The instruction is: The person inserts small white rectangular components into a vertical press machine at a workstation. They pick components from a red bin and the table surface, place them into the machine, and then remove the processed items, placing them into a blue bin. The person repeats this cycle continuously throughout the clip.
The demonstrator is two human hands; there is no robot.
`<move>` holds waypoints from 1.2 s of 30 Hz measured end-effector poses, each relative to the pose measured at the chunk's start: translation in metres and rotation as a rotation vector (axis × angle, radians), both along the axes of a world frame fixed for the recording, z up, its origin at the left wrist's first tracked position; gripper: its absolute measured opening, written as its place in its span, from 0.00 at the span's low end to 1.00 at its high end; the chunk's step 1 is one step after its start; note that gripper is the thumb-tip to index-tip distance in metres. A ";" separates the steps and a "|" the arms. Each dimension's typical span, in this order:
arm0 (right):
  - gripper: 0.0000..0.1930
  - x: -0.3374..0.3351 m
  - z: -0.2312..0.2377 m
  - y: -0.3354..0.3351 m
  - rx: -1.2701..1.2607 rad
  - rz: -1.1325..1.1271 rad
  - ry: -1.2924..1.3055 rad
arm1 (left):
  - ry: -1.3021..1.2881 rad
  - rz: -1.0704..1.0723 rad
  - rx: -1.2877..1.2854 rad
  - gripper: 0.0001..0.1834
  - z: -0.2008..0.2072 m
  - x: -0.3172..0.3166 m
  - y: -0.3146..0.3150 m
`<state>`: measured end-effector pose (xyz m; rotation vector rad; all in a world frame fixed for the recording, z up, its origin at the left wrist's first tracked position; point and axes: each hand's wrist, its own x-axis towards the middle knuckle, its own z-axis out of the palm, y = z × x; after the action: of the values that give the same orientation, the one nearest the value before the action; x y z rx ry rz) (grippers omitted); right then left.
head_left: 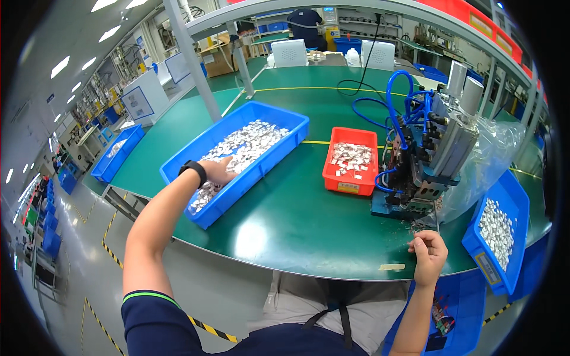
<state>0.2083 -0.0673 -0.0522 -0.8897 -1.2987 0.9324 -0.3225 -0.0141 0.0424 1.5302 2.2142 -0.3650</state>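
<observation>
My left hand (218, 171), with a black band at the wrist, reaches into a long blue bin (252, 173). Its fingers are apart over a heap of small silvery metal parts (252, 142), and no part shows in its grip. On the right, my right hand (428, 252) is closed at the table edge, just in front of a bench press (436, 148) with metal cylinders and blue air hoses. A thin metal rod (438, 221) rises from its fingers toward the base of the press; its far end is hard to make out.
A red bin (351, 185) of small metal parts stands left of the press. On the far right, a tilted blue bin (504, 270) holds more parts, near a clear plastic bag (484, 160). Small scraps lie by the press base. A grey metal post (193, 65) rises behind the long bin.
</observation>
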 end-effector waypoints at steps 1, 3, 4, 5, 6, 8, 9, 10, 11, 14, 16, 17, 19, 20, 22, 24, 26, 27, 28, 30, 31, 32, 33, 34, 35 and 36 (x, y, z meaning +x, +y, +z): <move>0.04 -0.002 0.000 0.001 -0.015 0.003 -0.005 | 0.057 -0.119 0.017 0.46 -0.012 -0.010 0.013; 0.04 0.000 -0.001 0.001 -0.048 -0.026 -0.032 | -0.042 -0.125 -0.018 0.36 0.004 0.032 0.027; 0.04 0.001 0.000 0.001 -0.054 -0.027 -0.031 | -0.070 -0.217 0.057 0.34 -0.010 0.024 0.041; 0.04 -0.001 0.001 0.002 -0.066 -0.008 -0.020 | -0.089 -0.291 0.125 0.32 -0.023 0.008 0.045; 0.04 0.000 0.001 0.002 -0.075 -0.001 -0.014 | -0.129 -0.338 0.127 0.31 -0.025 0.002 0.048; 0.04 0.001 0.000 0.002 -0.078 0.002 0.005 | -0.209 -0.432 0.129 0.31 -0.026 -0.007 0.051; 0.03 0.002 0.000 0.002 -0.079 0.002 0.016 | -0.245 -0.430 0.083 0.32 -0.024 -0.011 0.050; 0.04 0.003 -0.001 0.002 -0.083 0.011 0.021 | -0.279 -0.425 0.037 0.34 -0.022 -0.015 0.046; 0.05 0.002 -0.002 0.003 -0.091 0.024 0.028 | -0.311 -0.415 -0.014 0.36 -0.018 -0.018 0.038; 0.05 0.001 0.000 0.002 -0.107 0.040 0.032 | 0.081 -0.473 -0.146 0.51 0.011 -0.015 0.003; 0.05 0.004 -0.001 0.001 -0.110 0.034 0.015 | -0.093 -0.125 -0.298 0.54 0.026 0.003 -0.007; 0.05 0.005 -0.001 0.001 -0.106 0.034 0.006 | -0.184 0.021 -0.314 0.55 0.027 0.009 -0.014; 0.04 0.006 -0.001 -0.001 -0.104 0.015 -0.003 | -0.122 -0.036 -0.239 0.53 0.022 0.020 -0.018; 0.04 0.003 0.000 -0.001 -0.106 0.018 0.010 | -0.078 -0.109 -0.194 0.52 0.014 0.008 -0.023; 0.03 0.000 0.000 -0.002 -0.106 0.014 0.019 | -0.025 -0.248 -0.084 0.43 0.005 0.003 -0.028; 0.03 0.000 0.002 -0.002 -0.103 0.012 0.014 | -0.006 -0.323 -0.015 0.38 -0.007 -0.003 -0.025; 0.03 0.000 0.003 -0.002 -0.103 0.012 0.006 | -0.004 -0.367 0.090 0.32 -0.022 -0.008 -0.022; 0.03 0.000 0.003 -0.002 -0.103 0.010 0.003 | -0.011 -0.371 0.160 0.29 -0.028 -0.009 -0.022; 0.03 0.001 0.002 -0.001 -0.107 0.021 0.008 | -0.019 -0.376 0.230 0.25 -0.032 -0.012 -0.022; 0.04 0.003 0.000 0.000 -0.114 0.043 0.014 | -0.066 -0.389 0.292 0.19 -0.027 -0.013 -0.020; 0.04 0.002 0.000 0.000 -0.117 0.047 0.019 | -0.089 -0.394 0.322 0.17 -0.024 -0.012 -0.020; 0.04 0.003 0.000 0.001 -0.119 0.048 0.019 | -0.117 -0.252 0.367 0.14 -0.016 0.002 -0.023; 0.04 0.004 0.000 0.001 -0.122 0.049 0.020 | -0.138 -0.232 0.386 0.14 -0.013 0.005 -0.022; 0.04 0.005 0.001 0.001 -0.123 0.048 0.012 | -0.159 -0.212 0.405 0.14 -0.010 0.005 -0.020; 0.04 0.004 0.001 0.001 -0.123 0.054 0.008 | -0.175 -0.185 0.423 0.14 -0.006 0.001 -0.021; 0.04 0.004 0.001 0.001 -0.124 0.061 0.003 | -0.279 -0.060 0.422 0.13 -0.002 -0.006 -0.019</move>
<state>0.2123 -0.0667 -0.0511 -0.9481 -1.2819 1.0706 -0.3285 -0.0332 0.0399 1.7340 2.1101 0.3049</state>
